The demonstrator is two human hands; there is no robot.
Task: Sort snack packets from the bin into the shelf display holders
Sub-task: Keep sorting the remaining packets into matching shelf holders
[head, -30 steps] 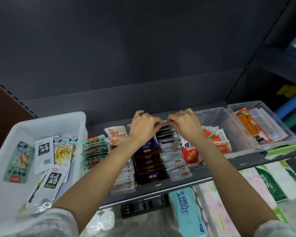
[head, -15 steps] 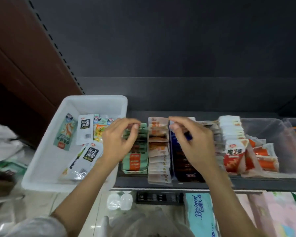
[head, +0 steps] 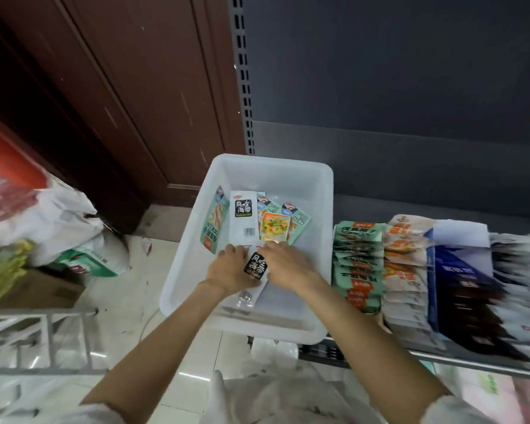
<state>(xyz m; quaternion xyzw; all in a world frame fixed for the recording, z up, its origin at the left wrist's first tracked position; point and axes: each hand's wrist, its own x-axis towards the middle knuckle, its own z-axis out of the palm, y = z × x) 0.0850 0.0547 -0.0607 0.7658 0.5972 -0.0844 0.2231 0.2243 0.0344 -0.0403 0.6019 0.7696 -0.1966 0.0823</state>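
A white plastic bin (head: pixel 327 209) sits left of the shelf rows. Inside lie a white packet with a black label (head: pixel 240 220), an orange-yellow packet (head: pixel 274 227) and teal packets (head: pixel 214 221). A second white black-label packet (head: pixel 255 265) sits between my hands near the bin's front. My left hand (head: pixel 228 270) grips its left side with curled fingers. My right hand (head: pixel 286 266) rests against its right edge, fingers stretched toward the orange packet's lower edge. The shelf holders carry rows of green packets (head: pixel 357 264), orange-white packets (head: pixel 406 264) and dark blue packets (head: pixel 459 286), all blurred.
A dark grey shelf back panel (head: pixel 380 87) rises behind the bin. Brown wooden panelling (head: pixel 119 102) stands at the left. White plastic bags (head: pixel 58 221), a cardboard box (head: pixel 34 289) and a metal rack (head: pixel 43 341) crowd the floor at the left. Another white bag (head: pixel 272 393) is below me.
Both hands left the shelf rows and moved left into the bin, onto the white black-label packet. The view swung left with them.
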